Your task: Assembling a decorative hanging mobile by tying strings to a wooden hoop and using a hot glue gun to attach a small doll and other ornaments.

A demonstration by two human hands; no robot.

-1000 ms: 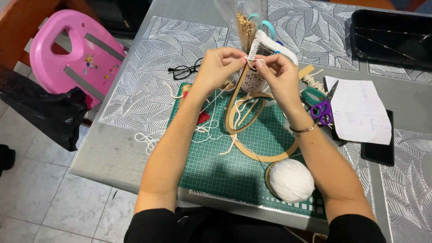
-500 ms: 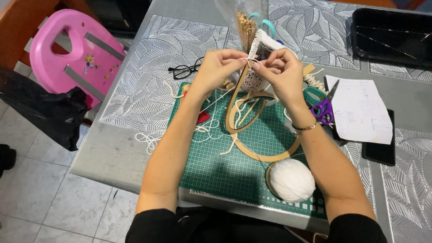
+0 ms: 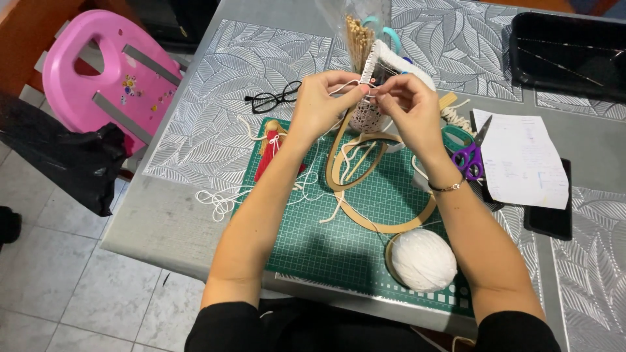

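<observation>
A ball of white yarn (image 3: 424,259) rests at 5 o'clock on the green cutting mat (image 3: 313,241), at the near edge. Beyond it, wooden hoops (image 3: 385,225) lie flat on the mat, with loose white cord (image 3: 222,199) trailing off toward 9 o'clock. A small red tassel doll (image 3: 268,148) lies at the mat's 10 o'clock corner.

Above the mat's far edge, the left hand (image 3: 318,107) and right hand (image 3: 407,104) are raised and held together, fingertips almost touching. Both pinch a thin white string (image 3: 365,91) between thumb and forefinger, closed on it. The string is at 12 o'clock from the mat centre, just in front of a partly woven white frame (image 3: 381,55).

At 3 o'clock of the hands, purple scissors (image 3: 471,156) lie next to a white paper sheet (image 3: 525,160) resting on a black phone (image 3: 554,218). At 9 o'clock, black eyeglasses (image 3: 274,99) sit on the leaf-patterned table (image 3: 215,111). Farther out, a black tray (image 3: 567,52) stands at 2 o'clock and a pink plastic chair (image 3: 104,78) at 10 o'clock.
</observation>
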